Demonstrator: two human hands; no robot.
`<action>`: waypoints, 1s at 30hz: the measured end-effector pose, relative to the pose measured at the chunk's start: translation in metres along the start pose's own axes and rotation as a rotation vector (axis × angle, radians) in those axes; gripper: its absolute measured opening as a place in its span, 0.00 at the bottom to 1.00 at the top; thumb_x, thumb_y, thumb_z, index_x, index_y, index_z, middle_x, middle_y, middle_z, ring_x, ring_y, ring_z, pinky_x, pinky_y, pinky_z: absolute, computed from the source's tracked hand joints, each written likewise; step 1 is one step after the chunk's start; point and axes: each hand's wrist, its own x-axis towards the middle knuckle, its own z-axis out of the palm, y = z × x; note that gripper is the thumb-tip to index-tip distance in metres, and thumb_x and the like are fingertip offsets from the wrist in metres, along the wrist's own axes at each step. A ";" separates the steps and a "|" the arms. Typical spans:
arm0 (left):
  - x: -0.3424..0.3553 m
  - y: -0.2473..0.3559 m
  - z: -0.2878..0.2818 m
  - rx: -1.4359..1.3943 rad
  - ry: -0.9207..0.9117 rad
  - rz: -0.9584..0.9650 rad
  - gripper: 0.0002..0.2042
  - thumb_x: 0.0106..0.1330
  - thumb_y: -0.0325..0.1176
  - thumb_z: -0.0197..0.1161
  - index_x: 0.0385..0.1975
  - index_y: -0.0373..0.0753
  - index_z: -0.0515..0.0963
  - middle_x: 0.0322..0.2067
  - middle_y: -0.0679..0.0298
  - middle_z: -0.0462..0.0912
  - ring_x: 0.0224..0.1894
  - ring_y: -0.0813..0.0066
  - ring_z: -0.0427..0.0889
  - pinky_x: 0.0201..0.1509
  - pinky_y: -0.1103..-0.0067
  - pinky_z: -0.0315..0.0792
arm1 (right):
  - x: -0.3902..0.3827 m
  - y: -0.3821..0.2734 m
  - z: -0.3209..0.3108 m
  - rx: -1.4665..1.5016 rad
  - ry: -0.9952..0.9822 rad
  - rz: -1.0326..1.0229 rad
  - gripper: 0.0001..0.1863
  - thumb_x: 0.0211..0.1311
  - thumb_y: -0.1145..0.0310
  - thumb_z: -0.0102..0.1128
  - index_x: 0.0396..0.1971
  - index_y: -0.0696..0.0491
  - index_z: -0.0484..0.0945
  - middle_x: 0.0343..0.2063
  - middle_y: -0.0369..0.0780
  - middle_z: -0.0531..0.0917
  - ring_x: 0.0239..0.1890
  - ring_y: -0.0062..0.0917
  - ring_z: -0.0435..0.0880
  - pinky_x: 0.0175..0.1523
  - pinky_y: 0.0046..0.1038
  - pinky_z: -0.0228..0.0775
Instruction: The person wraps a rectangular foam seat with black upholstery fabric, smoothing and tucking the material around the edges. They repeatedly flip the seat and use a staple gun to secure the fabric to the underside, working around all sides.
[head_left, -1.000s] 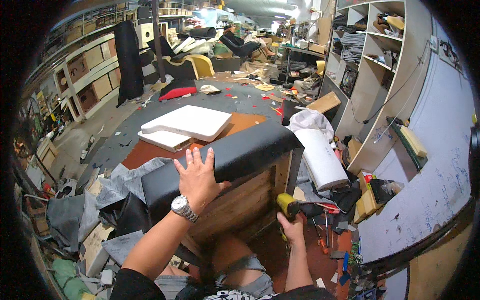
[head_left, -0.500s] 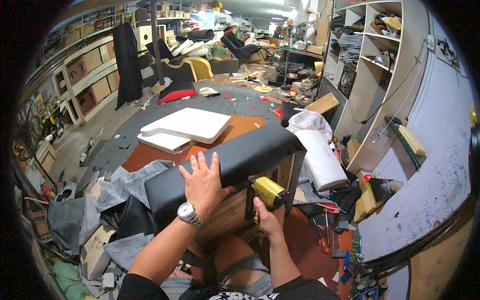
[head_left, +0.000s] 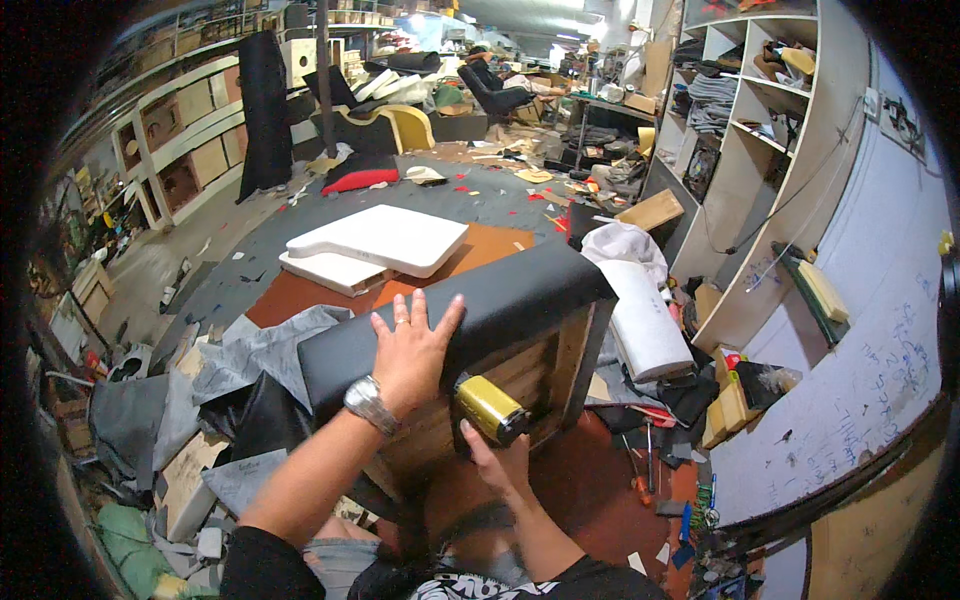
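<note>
A long black upholstered piece (head_left: pixel 510 290) with an open wooden frame (head_left: pixel 525 370) on its near side stands tilted in front of me. Flat on its black cover lies my left hand (head_left: pixel 415 345), fingers spread, with a watch on the wrist. My right hand (head_left: pixel 495 462) grips a yellow staple gun (head_left: pixel 492 408), held against the wooden frame just right of my left hand. The gun's nose and most of its handle are hidden.
White foam pieces (head_left: pixel 380 240) lie on brown sheet material beyond. A white roll (head_left: pixel 645 320) rests at the right, near screwdrivers (head_left: pixel 640 482) on the floor. Grey fabric (head_left: pixel 265 360) heaps at the left. Tall shelves (head_left: pixel 760 150) line the right wall.
My right hand has moved the staple gun left along the frame, closer to my left hand. The upholstered piece has tipped so more of its wooden inside shows.
</note>
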 end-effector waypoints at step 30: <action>-0.071 -0.078 -0.002 -0.386 -0.088 0.012 0.46 0.61 0.60 0.72 0.78 0.51 0.62 0.79 0.41 0.54 0.81 0.39 0.50 0.78 0.38 0.45 | -0.036 0.022 0.023 -0.186 -0.178 -0.324 0.16 0.59 0.70 0.76 0.45 0.56 0.84 0.37 0.45 0.88 0.32 0.38 0.90 0.38 0.33 0.82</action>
